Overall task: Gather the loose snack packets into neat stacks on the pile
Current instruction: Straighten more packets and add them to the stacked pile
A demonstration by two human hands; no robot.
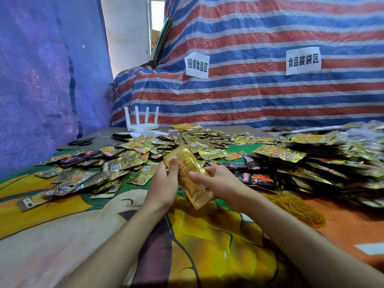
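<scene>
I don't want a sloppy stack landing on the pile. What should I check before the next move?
1. Grip: left hand and right hand both hold the bundle: ok.
2. Edges of the bundle lined up: cannot tell, the hands cover them.
3. Top of the pile on the right uncovered: ok.
4. All loose packets gathered: not ok, many lie scattered.
5. Spare rubber bands lie by the right arm: ok.

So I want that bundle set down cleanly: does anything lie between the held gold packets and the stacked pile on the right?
Only low things. Between the gold packets, gripped by left hand and right hand, and the stacked pile lie flat black packets; a heap of rubber bands lies nearer.
</scene>
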